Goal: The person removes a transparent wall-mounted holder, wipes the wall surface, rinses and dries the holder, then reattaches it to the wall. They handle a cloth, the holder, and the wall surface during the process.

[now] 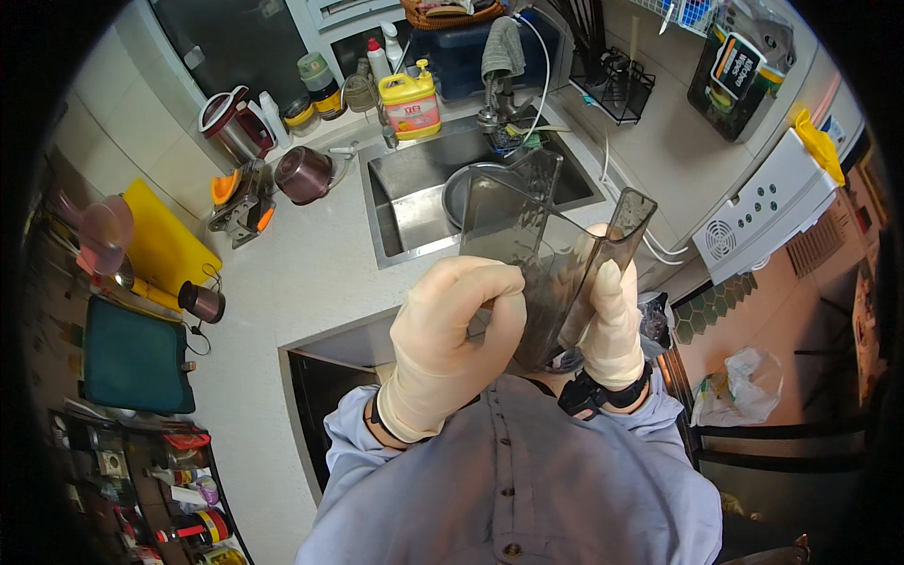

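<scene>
Both my hands wear cream rubber gloves. Between them, tilted above the front edge of the counter, is an angular, see-through smoky-grey plastic container (556, 273) with a notched rim. My right hand (612, 325) grips its right side, the thumb lying along the outer wall. At its left edge my left hand (457, 330) is closed, fingers curled and thumb bent toward the fingertips against the plastic. The exact contact of the left fingertips is partly hidden. Behind the container lies the steel sink (405, 202), with a round metal bowl (457, 196) inside.
A yellow detergent jug (411, 104) stands behind the sink, near the faucet (492, 113) with a cloth draped on it. On the left counter (254, 301) are a dark red pot (304, 175), a kettle (235, 125) and a yellow cutting board (160, 235). A white appliance (765, 202) is at right.
</scene>
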